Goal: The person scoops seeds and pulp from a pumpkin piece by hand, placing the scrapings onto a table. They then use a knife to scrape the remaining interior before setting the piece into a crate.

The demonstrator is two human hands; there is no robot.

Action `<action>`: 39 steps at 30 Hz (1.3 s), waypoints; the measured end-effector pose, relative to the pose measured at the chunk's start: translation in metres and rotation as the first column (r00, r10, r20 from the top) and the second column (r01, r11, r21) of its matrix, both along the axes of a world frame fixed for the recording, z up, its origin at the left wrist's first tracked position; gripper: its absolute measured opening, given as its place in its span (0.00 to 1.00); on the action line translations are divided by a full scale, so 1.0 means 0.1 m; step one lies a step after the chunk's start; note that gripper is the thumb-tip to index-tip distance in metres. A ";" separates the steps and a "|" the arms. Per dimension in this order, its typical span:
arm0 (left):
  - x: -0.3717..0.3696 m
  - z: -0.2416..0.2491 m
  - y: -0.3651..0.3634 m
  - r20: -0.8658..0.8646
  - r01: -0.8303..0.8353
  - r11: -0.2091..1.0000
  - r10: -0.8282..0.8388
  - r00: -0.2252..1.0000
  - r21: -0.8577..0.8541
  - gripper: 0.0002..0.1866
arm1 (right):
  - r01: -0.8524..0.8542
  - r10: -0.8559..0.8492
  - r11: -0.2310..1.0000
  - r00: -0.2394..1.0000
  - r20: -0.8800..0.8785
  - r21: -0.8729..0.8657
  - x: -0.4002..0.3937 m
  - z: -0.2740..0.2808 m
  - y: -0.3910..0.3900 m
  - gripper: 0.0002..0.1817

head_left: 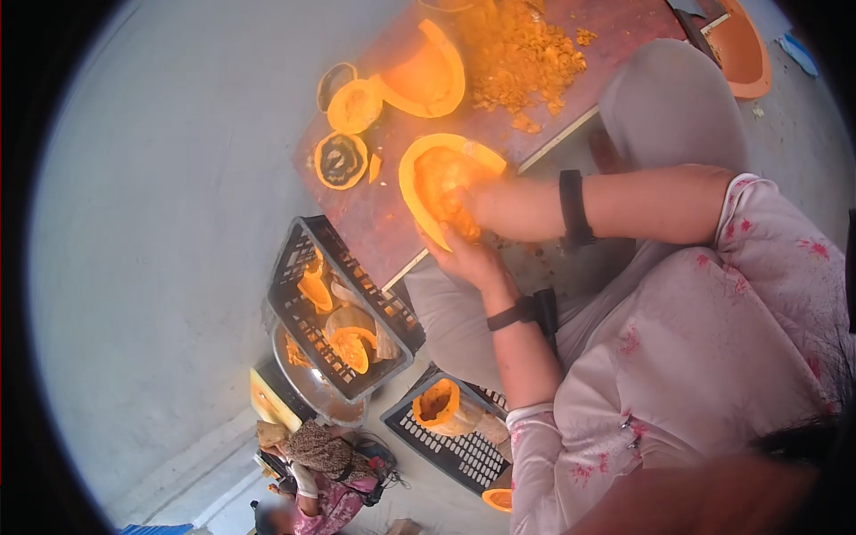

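My left hand (468, 260) grips the lower rim of a hollowed pumpkin half (426, 165), its fingers wrapped around the outside. The pumpkin half is tilted over the table edge, with its open side towards me. Inside its hollow is my right hand (499, 207), against stringy orange pulp (459, 217). The right fingers are blurred and partly hidden by the rim, so I cannot make out whether they hold a tool. Beyond it on the table, a scraped pumpkin half (423, 76) lies beside a heap of orange pulp (526, 62).
Cut pumpkin end pieces (341, 161) lie along the edge of the red table (357, 214). A black crate (299, 294) of pumpkin pieces stands over a metal bowl (343, 410). Another crate (446, 459) holds a hollow pumpkin piece (443, 407). Another person (330, 486) is at the bottom.
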State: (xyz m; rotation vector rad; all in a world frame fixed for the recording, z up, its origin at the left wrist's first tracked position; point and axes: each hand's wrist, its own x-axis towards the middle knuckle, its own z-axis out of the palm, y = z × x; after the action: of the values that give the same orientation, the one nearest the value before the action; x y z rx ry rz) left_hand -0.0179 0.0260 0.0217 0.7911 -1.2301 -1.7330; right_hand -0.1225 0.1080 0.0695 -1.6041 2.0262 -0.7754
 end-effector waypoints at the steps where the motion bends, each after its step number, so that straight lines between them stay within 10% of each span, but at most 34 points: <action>1: 0.01 -0.03 -0.03 -0.011 0.007 1.000 -0.007 1.000 0.021 0.23 | -0.054 0.055 0.998 0.998 0.021 -0.045 0.04 0.00 0.03 0.15; 7: 0.02 -0.05 -0.04 -0.011 0.016 0.999 -0.015 1.000 0.035 0.22 | -0.082 0.073 0.996 0.973 0.218 0.035 0.00 0.11 0.08 0.17; 14: 0.01 -0.02 -0.01 0.045 -0.017 0.998 0.020 0.999 -0.064 0.24 | 0.068 -0.082 0.995 0.972 -0.222 -0.072 -0.04 0.02 -0.02 0.18; 17: -0.01 0.03 0.02 0.056 0.008 0.997 -0.004 0.998 -0.079 0.24 | 0.069 -0.070 0.998 0.995 0.065 0.008 -0.01 -0.04 -0.08 0.19; 25: 0.05 -0.10 -0.03 0.062 0.022 0.994 -0.015 0.998 -0.109 0.24 | -0.045 0.046 0.998 0.999 -0.011 0.047 -0.04 0.06 -0.02 0.19; 29: 0.04 -0.14 -0.04 0.042 0.009 0.996 -0.005 0.999 -0.092 0.24 | -0.143 0.106 0.986 0.935 -0.339 -0.087 -0.01 0.00 0.08 0.21; 39: 0.01 -0.09 0.00 0.057 -0.038 0.998 0.040 0.998 -0.042 0.23 | -0.121 0.120 0.993 0.992 -0.027 -0.011 0.06 0.12 0.14 0.15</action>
State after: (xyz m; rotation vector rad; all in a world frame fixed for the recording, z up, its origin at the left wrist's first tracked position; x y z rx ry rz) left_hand -0.0174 0.0262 0.0129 0.8404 -1.2766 -1.6584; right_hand -0.1166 0.1221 0.0816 -1.7341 1.9252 -0.7277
